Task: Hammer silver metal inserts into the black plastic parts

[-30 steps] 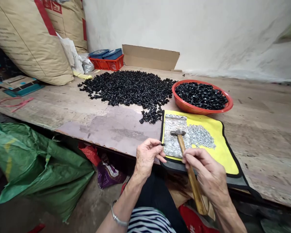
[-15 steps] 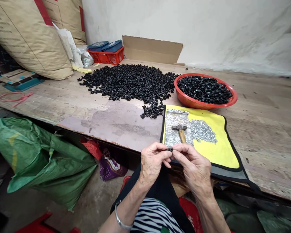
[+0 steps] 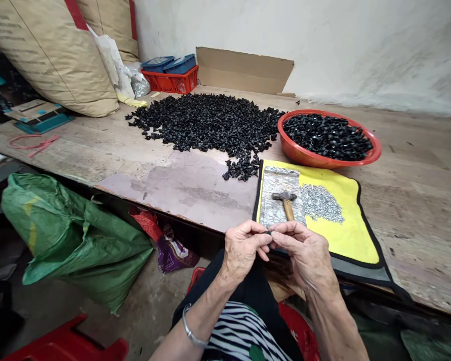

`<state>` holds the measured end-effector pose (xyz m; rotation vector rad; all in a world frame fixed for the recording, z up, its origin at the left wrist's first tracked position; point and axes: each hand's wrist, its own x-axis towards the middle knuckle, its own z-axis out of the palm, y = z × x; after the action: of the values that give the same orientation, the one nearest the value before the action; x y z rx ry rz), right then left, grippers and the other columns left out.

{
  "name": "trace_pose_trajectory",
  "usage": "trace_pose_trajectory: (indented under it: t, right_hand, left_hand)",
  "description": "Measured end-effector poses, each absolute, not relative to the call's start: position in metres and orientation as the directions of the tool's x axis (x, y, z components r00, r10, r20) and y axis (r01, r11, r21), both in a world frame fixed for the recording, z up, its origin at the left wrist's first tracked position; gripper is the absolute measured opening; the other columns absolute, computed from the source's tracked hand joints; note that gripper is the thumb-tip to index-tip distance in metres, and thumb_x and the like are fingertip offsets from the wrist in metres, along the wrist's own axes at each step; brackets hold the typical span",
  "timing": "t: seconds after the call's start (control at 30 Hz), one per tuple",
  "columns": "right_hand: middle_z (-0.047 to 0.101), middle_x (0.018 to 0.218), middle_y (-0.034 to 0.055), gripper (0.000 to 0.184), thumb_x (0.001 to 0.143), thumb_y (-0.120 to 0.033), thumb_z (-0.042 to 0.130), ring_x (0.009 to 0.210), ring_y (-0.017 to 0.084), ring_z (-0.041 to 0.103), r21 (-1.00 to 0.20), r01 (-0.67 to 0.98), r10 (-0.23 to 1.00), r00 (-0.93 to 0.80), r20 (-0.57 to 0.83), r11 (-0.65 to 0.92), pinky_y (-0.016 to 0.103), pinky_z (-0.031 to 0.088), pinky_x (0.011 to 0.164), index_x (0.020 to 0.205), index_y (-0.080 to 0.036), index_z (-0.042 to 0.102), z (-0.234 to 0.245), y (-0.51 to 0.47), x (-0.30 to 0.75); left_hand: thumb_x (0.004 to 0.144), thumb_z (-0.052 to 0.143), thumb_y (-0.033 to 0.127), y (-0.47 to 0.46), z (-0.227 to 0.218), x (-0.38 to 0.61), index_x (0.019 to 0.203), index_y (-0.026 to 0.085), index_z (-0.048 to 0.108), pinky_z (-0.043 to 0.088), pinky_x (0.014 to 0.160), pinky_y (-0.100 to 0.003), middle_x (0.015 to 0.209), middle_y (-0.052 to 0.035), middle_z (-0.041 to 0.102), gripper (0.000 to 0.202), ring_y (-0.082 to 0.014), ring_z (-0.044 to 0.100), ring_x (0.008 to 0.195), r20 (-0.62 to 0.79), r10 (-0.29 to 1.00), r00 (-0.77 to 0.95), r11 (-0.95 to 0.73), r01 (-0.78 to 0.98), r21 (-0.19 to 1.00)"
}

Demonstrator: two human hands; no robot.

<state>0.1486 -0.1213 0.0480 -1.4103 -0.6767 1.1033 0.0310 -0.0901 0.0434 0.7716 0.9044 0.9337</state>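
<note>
My left hand (image 3: 244, 246) and my right hand (image 3: 304, 250) meet at the table's front edge, each in a pinch. Between their fingertips is a small black part (image 3: 269, 232), mostly covered by the fingers. Just beyond them a hammer (image 3: 286, 203) with a wooden handle lies on a worn metal plate (image 3: 272, 200). The plate rests on a yellow cloth (image 3: 346, 240) with black edging. To the plate's right is a heap of tiny silvery metal pieces (image 3: 321, 203). Behind the cloth stands an orange-red bowl (image 3: 311, 159) full of black parts.
A wide pile of black parts (image 3: 206, 120) covers the table's middle. At the back are a red crate (image 3: 171, 81) with blue trays and a cardboard sheet (image 3: 244, 72). Big paper sacks (image 3: 52, 55) stand left; a green sack (image 3: 75, 240) and a red stool (image 3: 71, 346) are below.
The camera view has shifted slightly, so the table things appear a little farther right. Both hands stay together at the small black part, with the right fingers now covering more of it.
</note>
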Motion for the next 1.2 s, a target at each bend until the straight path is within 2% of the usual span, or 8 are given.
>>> trace_pose_trajectory:
  t: [0.2, 0.53, 0.67, 0.73, 0.83, 0.93, 1.03, 1.2]
  right_hand:
    - [0.059, 0.052, -0.0009, 0.019, 0.056, -0.026, 0.077, 0.043, 0.009, 0.05, -0.963, -0.188, 0.891, 0.376, -0.253, -0.195, 0.022, 0.04, 0.042, 0.066, -0.014, 0.065, 0.051, -0.126, 0.148]
    - [0.059, 0.052, -0.0012, 0.016, 0.061, -0.026, 0.075, 0.047, 0.011, 0.054, -0.98, -0.184, 0.834, 0.525, -0.168, -0.081, 0.025, 0.045, 0.048, 0.069, -0.015, 0.066, 0.032, -0.136, 0.14]
    - [0.065, 0.065, 0.002, 0.033, 0.063, -0.039, 0.073, 0.05, 0.012, 0.055, -0.979, 0.017, 0.828, 0.536, -0.162, -0.203, 0.026, 0.046, 0.049, 0.084, -0.014, 0.066, 0.045, -0.14, 0.15]
    - [0.068, 0.078, 0.0053, 0.041, 0.065, -0.046, 0.068, 0.056, 0.014, 0.057, -0.941, 0.242, 0.795, 0.605, -0.045, -0.238, 0.028, 0.047, 0.053, 0.092, -0.015, 0.065, 0.053, -0.142, 0.161]
    - [0.067, 0.086, 0.0092, 0.04, 0.07, -0.053, 0.058, 0.071, 0.021, 0.061, -0.658, 0.674, 0.797, 0.576, 0.183, -0.336, 0.033, 0.046, 0.064, 0.087, -0.018, 0.064, 0.055, -0.146, 0.177]
    - [0.066, 0.076, 0.008, 0.034, 0.071, -0.05, 0.053, 0.068, 0.024, 0.062, -0.445, 0.797, 0.867, 0.491, 0.085, -0.408, 0.036, 0.044, 0.062, 0.083, -0.019, 0.059, 0.047, -0.147, 0.184]
    - [0.063, 0.063, 0.0035, 0.026, 0.067, -0.044, 0.058, 0.06, 0.022, 0.061, -0.556, 0.646, 0.818, 0.564, -0.113, -0.523, 0.035, 0.045, 0.059, 0.078, -0.02, 0.055, 0.039, -0.144, 0.183]
    - [0.054, 0.051, -0.0049, 0.032, 0.053, -0.031, 0.072, 0.042, 0.014, 0.053, -0.786, -0.121, 0.655, 0.484, -0.58, -0.606, 0.027, 0.045, 0.042, 0.072, -0.02, 0.049, 0.046, -0.142, 0.179]
  left_hand:
    - [0.061, 0.069, 0.022, -0.092, 0.041, 0.028, 0.066, 0.012, 0.062, 0.045, 0.034, -0.018, 0.045, 0.0016, 0.058, 0.014, -0.0095, 0.053, 0.036, -0.284, 0.889, 0.359, 0.401, -0.313, 0.861]
    - [0.06, 0.068, 0.019, -0.097, 0.036, 0.037, 0.067, 0.01, 0.061, 0.043, 0.031, -0.016, 0.045, 0.0005, 0.059, 0.013, -0.009, 0.053, 0.036, -0.291, 0.869, 0.401, 0.452, -0.403, 0.796]
    - [0.058, 0.069, 0.019, -0.091, 0.034, 0.038, 0.069, 0.01, 0.06, 0.044, 0.03, -0.018, 0.045, 0.0009, 0.058, 0.017, -0.0095, 0.051, 0.035, -0.291, 0.863, 0.413, 0.463, -0.415, 0.783]
    - [0.057, 0.069, 0.02, -0.084, 0.032, 0.037, 0.07, 0.01, 0.059, 0.043, 0.029, -0.019, 0.044, 0.0021, 0.056, 0.019, -0.0095, 0.05, 0.034, -0.299, 0.87, 0.392, 0.457, -0.416, 0.786]
    - [0.056, 0.069, 0.019, -0.07, 0.029, 0.035, 0.07, 0.011, 0.057, 0.042, 0.028, -0.019, 0.042, 0.0034, 0.055, 0.02, -0.0094, 0.049, 0.031, -0.319, 0.881, 0.35, 0.446, -0.384, 0.809]
    - [0.059, 0.064, 0.018, -0.055, 0.025, 0.037, 0.07, 0.012, 0.055, 0.035, 0.026, -0.017, 0.04, 0.0039, 0.054, 0.016, -0.0092, 0.046, 0.027, -0.355, 0.872, 0.338, 0.455, -0.287, 0.843]
    - [0.061, 0.058, 0.015, -0.044, 0.022, 0.042, 0.068, 0.014, 0.053, 0.031, 0.025, -0.016, 0.039, 0.0049, 0.052, 0.009, -0.009, 0.043, 0.024, -0.357, 0.872, 0.334, 0.442, -0.223, 0.869]
    - [0.062, 0.053, 0.011, -0.034, 0.016, 0.05, 0.066, 0.016, 0.052, 0.026, 0.023, -0.016, 0.036, 0.007, 0.048, 0.007, -0.0095, 0.041, 0.021, -0.347, 0.885, 0.31, 0.395, -0.106, 0.913]
